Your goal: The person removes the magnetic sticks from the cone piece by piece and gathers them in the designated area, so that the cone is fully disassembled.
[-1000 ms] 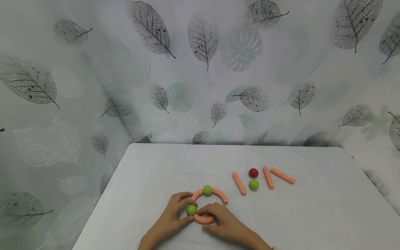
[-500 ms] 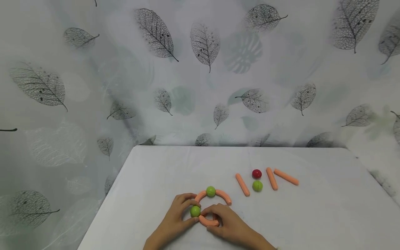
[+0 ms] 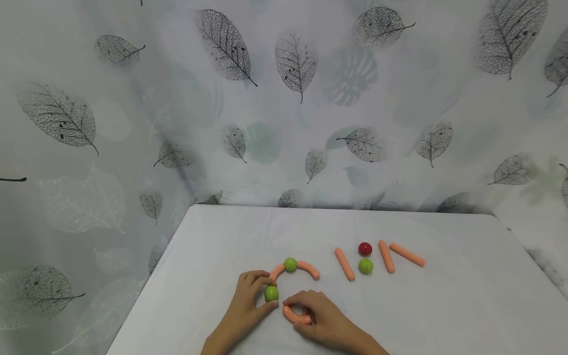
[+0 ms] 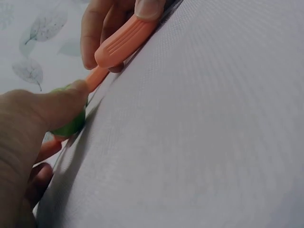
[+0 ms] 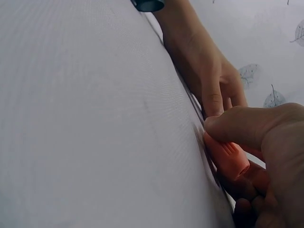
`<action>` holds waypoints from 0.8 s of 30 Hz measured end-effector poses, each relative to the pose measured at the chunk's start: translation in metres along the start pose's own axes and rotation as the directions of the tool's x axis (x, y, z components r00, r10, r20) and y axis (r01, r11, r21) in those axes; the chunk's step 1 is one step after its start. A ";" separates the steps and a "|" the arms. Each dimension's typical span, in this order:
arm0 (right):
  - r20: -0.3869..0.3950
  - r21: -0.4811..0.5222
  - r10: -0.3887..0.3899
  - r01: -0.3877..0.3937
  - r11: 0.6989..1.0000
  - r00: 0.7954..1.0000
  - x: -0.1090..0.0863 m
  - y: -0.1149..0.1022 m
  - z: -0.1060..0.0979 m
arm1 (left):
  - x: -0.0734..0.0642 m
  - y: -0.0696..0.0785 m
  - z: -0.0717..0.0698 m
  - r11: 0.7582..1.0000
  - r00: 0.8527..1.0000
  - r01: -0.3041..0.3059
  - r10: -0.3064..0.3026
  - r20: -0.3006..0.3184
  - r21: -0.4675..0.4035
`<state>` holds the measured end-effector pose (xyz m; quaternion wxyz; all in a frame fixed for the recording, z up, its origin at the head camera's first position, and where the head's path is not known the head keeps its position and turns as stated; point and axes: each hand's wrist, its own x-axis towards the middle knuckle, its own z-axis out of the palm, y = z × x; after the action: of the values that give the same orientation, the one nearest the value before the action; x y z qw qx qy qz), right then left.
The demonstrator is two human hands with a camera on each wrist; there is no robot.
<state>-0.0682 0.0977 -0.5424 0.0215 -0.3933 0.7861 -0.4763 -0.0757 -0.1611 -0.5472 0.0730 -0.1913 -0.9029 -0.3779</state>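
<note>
My left hand (image 3: 244, 301) holds a green ball (image 3: 271, 293) between thumb and fingers; in the left wrist view the thumb partly covers that ball (image 4: 71, 124). Its fingers also reach a curved orange sausage-shaped piece (image 3: 277, 272) above the ball. A second green ball (image 3: 290, 265) and another curved orange piece (image 3: 308, 269) continue this arc. My right hand (image 3: 326, 318) pinches a curved, sausage-like orange piece (image 3: 295, 317), grooved along its side in the left wrist view (image 4: 126, 42). A small gap parts it from the held ball. The right fingers hide its far end.
Right of the arc lie a straight orange stick (image 3: 344, 264), a red ball (image 3: 365, 249), a green ball (image 3: 366, 266) and two more orange sticks (image 3: 386, 256). A white cloth covers the table (image 3: 443, 305). A leaf-patterned curtain (image 3: 275, 108) hangs behind.
The left hand has shifted left and slightly away with the green ball, and the arc has moved along. A gap has opened to the right hand's piece. The head view has shifted slightly.
</note>
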 end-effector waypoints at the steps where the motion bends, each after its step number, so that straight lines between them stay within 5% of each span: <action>1: 0.000 -0.017 0.006 -0.006 1.000 1.000 0.001 0.000 0.000 | 0.001 0.000 -0.001 1.000 1.000 0.011 -0.011 -0.017 0.008; 11: 0.003 0.023 0.077 -0.077 0.997 0.997 -0.001 0.001 -0.002 | 0.000 -0.005 0.003 0.982 0.973 0.075 -0.033 -0.228 0.175; 19: -0.120 0.014 0.171 -0.170 0.985 0.978 -0.004 0.001 -0.001 | -0.004 -0.002 0.001 0.970 0.957 0.211 -0.180 -0.228 0.117; 24: -0.203 -0.072 0.211 -0.230 0.971 0.956 -0.003 0.002 -0.004 | -0.003 -0.003 0.001 0.968 0.957 0.228 -0.201 -0.211 0.110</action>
<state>-0.0692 0.1025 -0.5428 -0.0207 -0.2554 0.8451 -0.4692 -0.0742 -0.1633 -0.5507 0.1334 -0.0483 -0.9297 -0.3399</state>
